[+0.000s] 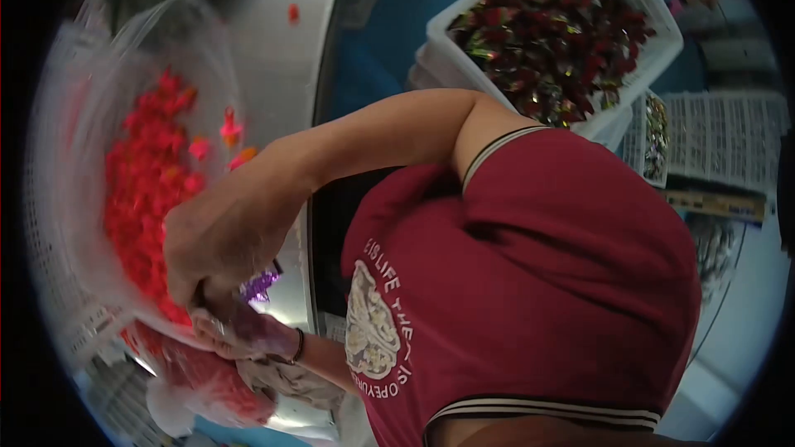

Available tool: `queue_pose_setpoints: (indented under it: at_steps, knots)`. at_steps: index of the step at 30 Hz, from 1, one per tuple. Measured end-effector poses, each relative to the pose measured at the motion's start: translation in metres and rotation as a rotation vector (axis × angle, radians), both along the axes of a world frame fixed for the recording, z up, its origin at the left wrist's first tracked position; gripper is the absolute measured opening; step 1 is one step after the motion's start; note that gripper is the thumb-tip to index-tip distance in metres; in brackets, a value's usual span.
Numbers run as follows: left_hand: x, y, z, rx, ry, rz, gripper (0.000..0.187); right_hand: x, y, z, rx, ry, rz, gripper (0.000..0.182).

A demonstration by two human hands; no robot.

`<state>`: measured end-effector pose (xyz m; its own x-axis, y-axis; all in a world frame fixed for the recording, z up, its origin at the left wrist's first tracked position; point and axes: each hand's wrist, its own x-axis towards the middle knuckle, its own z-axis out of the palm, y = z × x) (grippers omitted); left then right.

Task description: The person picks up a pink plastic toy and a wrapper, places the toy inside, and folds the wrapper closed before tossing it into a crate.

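My right hand (228,236) reaches over the near edge of a bag-lined basket, fingers curled downward and closed. Just below it my left hand (244,335), with a dark bracelet on the wrist, meets its fingertips; its fingers are bent and pressed together. Whatever lies between the fingers is blurred and hidden. Beside the hands, a shiny purple tinsel-like piece (261,285) lies on the metal table. Many small bright red-pink pieces with orange bits (153,178) fill the clear plastic bag (91,223). A few pink-and-orange pieces (231,128) lie near the bag's edge.
One red piece (293,13) lies on the metal tabletop (273,58). Below sits another plastic bag of red items (207,377). Behind my right arm stands a white bin (671,41) heaped with dark red shiny pieces. White slatted crates (725,136) stand at the far right.
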<state>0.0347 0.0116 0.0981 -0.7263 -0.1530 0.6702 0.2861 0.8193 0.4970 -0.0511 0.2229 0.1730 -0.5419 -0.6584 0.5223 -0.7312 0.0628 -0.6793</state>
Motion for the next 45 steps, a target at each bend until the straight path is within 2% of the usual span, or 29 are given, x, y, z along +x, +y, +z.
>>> queue_pose_setpoints:
  at_steps: [1, 2, 3, 5, 7, 8, 9, 10, 11, 12, 15, 19, 20, 22, 24, 27, 30, 31, 32, 33, 35, 36, 38, 39, 40, 41, 42, 43, 45]
  knots:
    - [0.006, -0.015, -0.002, -0.736, -0.073, 0.337, 0.034, 0.000, 0.018, 0.011, -0.101, -0.277, 0.292, 0.011]
    - [-0.008, -0.025, -0.014, -0.023, -0.146, 0.236, 0.027, -0.001, 0.029, 0.014, -0.222, -0.543, 0.604, 0.011]
    - [-0.022, -0.034, -0.033, 0.687, -0.227, 0.131, 0.022, -0.038, 0.019, -0.033, -0.220, 0.145, 0.304, 0.005]
    - [-0.020, -0.040, -0.068, 0.334, -0.273, -0.016, 0.019, -0.040, 0.051, -0.077, 0.359, 0.363, -0.510, 0.006]
    - [-0.016, -0.028, -0.071, -0.001, -0.356, -0.093, 0.023, -0.004, 0.100, -0.068, 0.331, 0.165, -0.633, 0.011]
    - [-0.017, -0.029, -0.075, -0.002, -0.354, -0.100, 0.023, 0.007, 0.127, -0.073, 0.282, 0.224, -0.768, 0.012]
    - [-0.017, -0.029, -0.083, -0.172, -0.379, -0.138, 0.024, 0.016, 0.161, -0.080, 0.341, 0.078, -0.901, 0.011]
    - [-0.018, -0.027, -0.089, -0.337, -0.398, -0.175, 0.026, 0.027, 0.203, -0.087, 0.251, 0.142, -1.033, 0.014]
    - [-0.019, -0.026, -0.089, -0.366, -0.456, -0.230, 0.028, 0.049, 0.243, -0.080, 0.407, 0.090, -1.241, 0.019]
    - [-0.019, -0.027, -0.092, -0.363, -0.451, -0.235, 0.028, 0.068, 0.288, -0.082, 0.382, 0.040, -1.450, 0.024]
    - [-0.019, -0.027, -0.096, -0.400, -0.394, -0.207, 0.028, 0.090, 0.361, -0.096, 0.467, 0.060, -1.755, 0.031]
    - [-0.018, -0.025, -0.095, -0.410, -0.378, -0.190, 0.027, 0.284, 0.523, -0.091, 0.496, 0.081, -2.419, 0.035]
    - [-0.018, -0.025, -0.095, -0.412, -0.371, -0.184, 0.027, 0.287, 0.531, -0.097, 0.498, 0.086, -2.582, 0.036]
    - [-0.019, -0.025, -0.095, -0.413, -0.369, -0.183, 0.026, 0.320, 0.570, -0.150, 0.505, -0.194, -2.696, 0.037]
    - [-0.017, -0.022, -0.095, -0.413, -0.371, -0.158, 0.026, 0.327, 0.580, -0.186, 0.577, -0.726, -2.659, 0.038]
    - [-0.019, -0.018, -0.090, -0.405, -0.331, -0.175, 0.023, 0.304, 0.530, -0.186, 0.617, -0.754, -2.592, 0.038]
    - [-0.021, -0.006, -0.078, -0.338, -0.422, -0.154, 0.018, 0.312, 0.553, -0.176, 0.974, -0.829, -2.314, 0.038]
    - [-0.023, -0.006, -0.079, -0.310, -0.416, -0.138, 0.017, 0.313, 0.556, -0.162, 1.204, -0.801, -2.071, 0.041]
    - [-0.024, -0.005, -0.079, -0.307, -0.423, -0.111, 0.018, 0.288, 0.532, -0.131, 1.216, -0.942, -2.020, 0.046]
    - [-0.023, -0.005, -0.079, -0.302, -0.428, -0.085, 0.019, 0.270, 0.515, -0.111, 1.418, -0.943, -2.019, 0.043]
    - [-0.023, -0.005, -0.078, -0.295, -0.386, -0.105, 0.020, 0.215, 0.470, -0.076, 1.526, -0.810, -1.981, 0.035]
    - [-0.024, -0.004, -0.078, -0.297, -0.377, -0.066, 0.020, 0.183, 0.456, -0.078, 1.509, -0.779, -1.958, 0.035]
    - [-0.023, -0.004, -0.080, -0.286, -0.398, -0.072, 0.021, 0.128, 0.416, -0.076, 1.150, -0.453, -1.656, 0.030]
    - [-0.024, -0.005, -0.083, -0.283, -0.388, -0.072, 0.021, 0.089, 0.358, -0.068, 1.160, -0.297, -1.567, 0.030]
    - [-0.025, -0.004, -0.084, -0.277, -0.390, -0.046, 0.021, 0.060, 0.312, -0.074, 0.739, -0.062, -1.331, 0.027]
    - [-0.025, -0.004, -0.084, -0.275, -0.382, -0.045, 0.022, 0.029, 0.272, -0.087, 0.566, -0.079, -1.195, 0.025]
    - [-0.024, -0.004, -0.083, -0.276, -0.375, -0.043, 0.023, 0.003, 0.222, -0.094, 0.486, 0.120, -1.012, 0.023]
    - [-0.024, -0.004, -0.082, -0.272, -0.394, -0.034, 0.024, -0.014, 0.171, -0.089, 0.501, 0.047, -0.870, 0.023]
    - [-0.025, -0.005, -0.084, -0.269, -0.401, -0.011, 0.023, -0.046, 0.095, -0.110, 0.423, 0.238, -0.795, 0.022]
